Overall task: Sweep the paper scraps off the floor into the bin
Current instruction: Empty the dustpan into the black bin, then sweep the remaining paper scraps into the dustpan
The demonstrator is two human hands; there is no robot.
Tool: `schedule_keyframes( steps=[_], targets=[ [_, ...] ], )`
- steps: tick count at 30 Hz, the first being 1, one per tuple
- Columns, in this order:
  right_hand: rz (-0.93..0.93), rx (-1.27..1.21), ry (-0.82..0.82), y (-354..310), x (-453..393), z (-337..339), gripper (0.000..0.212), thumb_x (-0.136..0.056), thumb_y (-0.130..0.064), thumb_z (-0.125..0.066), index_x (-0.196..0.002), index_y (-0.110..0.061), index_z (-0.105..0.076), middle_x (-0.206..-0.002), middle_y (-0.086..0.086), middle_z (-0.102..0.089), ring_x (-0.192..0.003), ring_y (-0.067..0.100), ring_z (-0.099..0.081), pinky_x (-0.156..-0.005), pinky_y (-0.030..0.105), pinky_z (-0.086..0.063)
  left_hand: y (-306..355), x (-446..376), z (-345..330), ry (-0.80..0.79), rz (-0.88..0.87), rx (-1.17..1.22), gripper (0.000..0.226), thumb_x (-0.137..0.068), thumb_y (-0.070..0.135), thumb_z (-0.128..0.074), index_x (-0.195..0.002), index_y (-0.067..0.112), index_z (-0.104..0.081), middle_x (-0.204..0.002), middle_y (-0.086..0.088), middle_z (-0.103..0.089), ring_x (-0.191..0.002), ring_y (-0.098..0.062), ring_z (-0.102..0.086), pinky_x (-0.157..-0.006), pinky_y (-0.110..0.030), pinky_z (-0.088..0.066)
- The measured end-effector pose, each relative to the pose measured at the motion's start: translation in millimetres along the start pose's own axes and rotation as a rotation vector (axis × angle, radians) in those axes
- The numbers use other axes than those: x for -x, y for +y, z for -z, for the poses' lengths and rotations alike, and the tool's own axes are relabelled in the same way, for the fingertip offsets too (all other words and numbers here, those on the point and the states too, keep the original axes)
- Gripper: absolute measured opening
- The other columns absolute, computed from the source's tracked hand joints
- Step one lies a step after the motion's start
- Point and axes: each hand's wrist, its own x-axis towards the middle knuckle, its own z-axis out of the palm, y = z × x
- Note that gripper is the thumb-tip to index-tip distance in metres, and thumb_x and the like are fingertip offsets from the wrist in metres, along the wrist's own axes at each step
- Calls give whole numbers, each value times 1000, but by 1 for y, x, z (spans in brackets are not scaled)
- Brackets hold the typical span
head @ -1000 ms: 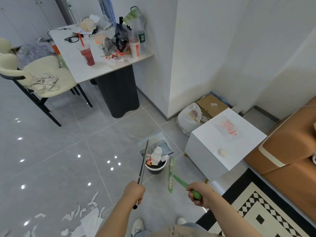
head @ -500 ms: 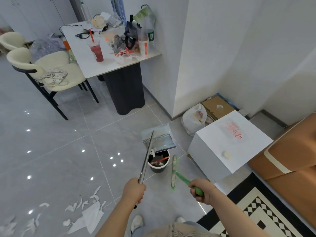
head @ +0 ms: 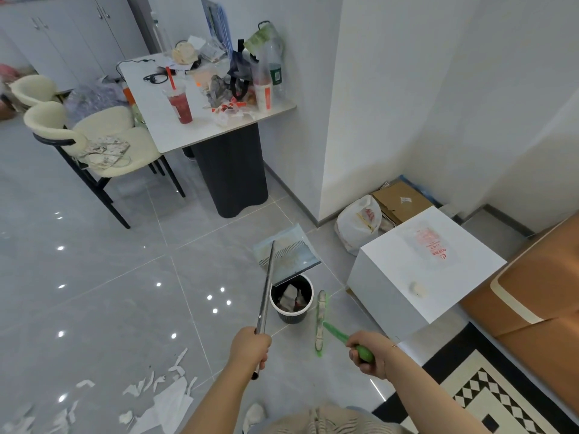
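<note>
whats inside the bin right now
The bin holds crumpled white and grey paper scraps with a bit of red among them. The dustpan tilted over its far rim hides that part, and whatever lies beneath the top scraps is covered.

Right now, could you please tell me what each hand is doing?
Left hand: closed around the dustpan handle.
Right hand: closed around the green brush handle.

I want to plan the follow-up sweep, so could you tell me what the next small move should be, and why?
Probably lower the dustpan away from the bin and carry it to the paper scraps. The pan, held by the left hand, looks emptied above the bin, which holds paper, while scraps lie on the floor at lower left; the right hand holds the brush.
</note>
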Motion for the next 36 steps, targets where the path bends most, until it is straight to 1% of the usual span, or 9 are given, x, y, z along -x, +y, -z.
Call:
schedule_keyframes(
  steps=[5, 9, 14, 20, 23, 25, 26, 32, 36],
  targets=[
    [-10, 8, -19, -1, -3, 5, 5, -88, -2, -50, -93, -3, -50, -54, 8, -52, -31, 10, -45, -31, 13, -30, 29, 1, 8, -38, 111, 392, 27, -88, -4, -49, -63, 4, -47, -27, 1, -38, -18, -8, -31, -34, -10, -28],
    [-16, 32, -23, 3, -7, 9, 9, -88, -1, -51, -96, -4, -49, -55, 8, -51, -30, 10, -46, -31, 14, -30, 45, 11, 20, -123, 166, 729, 31, -93, -4, -43, -66, 10, -41, -29, 5, -38, -18, -1, -32, -27, -3, -26],
    [-22, 89, -63, -2, -9, 9, 13, -88, 1, -47, -78, -7, -46, -49, 6, -48, -25, 8, -44, -29, 10, -27, 44, 25, 30, -181, 196, 983, 32, -94, -2, -40, -66, 13, -36, -32, 5, -37, -20, -1, -34, -26, -5, -28],
    [-38, 186, -92, 4, -9, -5, 21, -88, 2, -44, -70, -8, -45, -38, 4, -47, -24, 7, -45, -30, 8, -26, -1, 57, 47, -256, 246, 1350, 28, -94, 0, -36, -70, 15, -37, -37, 5, -35, -22, -2, -34, -24, -9, -30],
    [-56, 209, -124, 14, -4, -21, 24, -89, 1, -41, -67, -9, -44, -35, 2, -48, -24, 6, -45, -30, 7, -24, -27, 75, 64, -309, 236, 1476, 29, -67, -15, -64, -69, 8, -46, -38, 5, -35, -23, -3, -35, -24, -11, -32],
    [-66, 243, -142, 25, 1, -33, 25, -90, 0, -40, -68, -9, -43, -33, 1, -48, -23, 5, -44, -30, 6, -23, -49, 82, 76, -350, 185, 1554, 59, -26, -26, -78, -66, 5, -49, -38, 4, -36, -23, -4, -37, -24, -12, -33],
    [-65, 267, -142, 30, 2, -39, 24, -90, 0, -40, -68, -9, -43, -32, 0, -48, -23, 5, -44, -30, 6, -22, -58, 84, 82, -362, 165, 1589, 69, -17, -27, -78, -68, 7, -47, -38, 4, -37, -24, -4, -38, -25, -12, -34],
    [-69, 375, -161, 66, 14, -98, 19, -88, 1, -43, -71, -8, -45, -37, 3, -46, -25, 7, -41, -29, 9, -23, -120, 99, 132, -285, 128, 1711, 74, -17, -30, -76, -67, 12, -40, -37, 4, -35, -24, -5, -37, -25, -13, -34],
    [-89, 457, -176, 100, 29, -148, 16, -89, 0, -45, -75, -9, -44, -40, 3, -47, -25, 8, -43, -29, 10, -23, -181, 117, 176, -321, 93, 1894, 72, -26, -33, -72, -79, 9, -50, -39, 4, -34, -25, -6, -38, -27, -13, -37]
  ],
)
